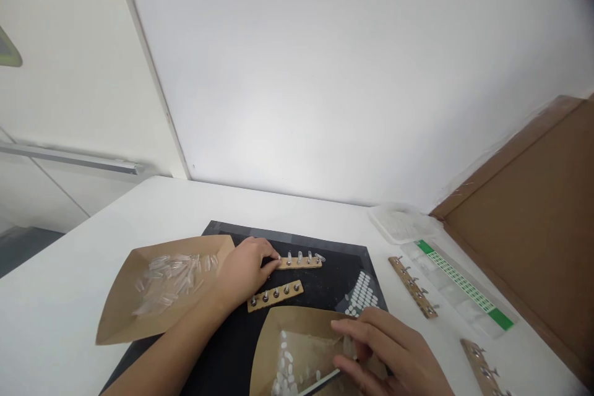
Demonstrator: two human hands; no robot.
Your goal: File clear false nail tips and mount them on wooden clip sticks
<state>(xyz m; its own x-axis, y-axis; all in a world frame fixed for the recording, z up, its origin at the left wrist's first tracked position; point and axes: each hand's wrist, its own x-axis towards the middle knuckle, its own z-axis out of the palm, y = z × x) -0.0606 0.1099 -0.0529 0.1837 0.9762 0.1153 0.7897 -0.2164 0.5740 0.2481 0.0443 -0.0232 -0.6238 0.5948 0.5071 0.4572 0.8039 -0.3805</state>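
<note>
My left hand (248,266) is closed in a pinch at the left end of a narrow wooden nail stand (301,263). Several clear nail tips (299,257) stand on that strip's metal posts, and the one at the right end leans over. A second wooden stand (276,294) with bare round metal posts lies just in front. My right hand (390,346) is over a brown paper tray (273,322), its fingers curled around what looks like a clear nail tip (348,345), partly hidden. White oval pieces (285,371) and a pale dark-edged strip (320,382) are in that tray.
A brown tray (116,309) of loose clear nail tips stands at left. White oval tabs on film (364,291) lie on the black mat (334,294). At right are more wooden stands (413,286), a green-labelled clear package (464,281) and a brown panel (533,229).
</note>
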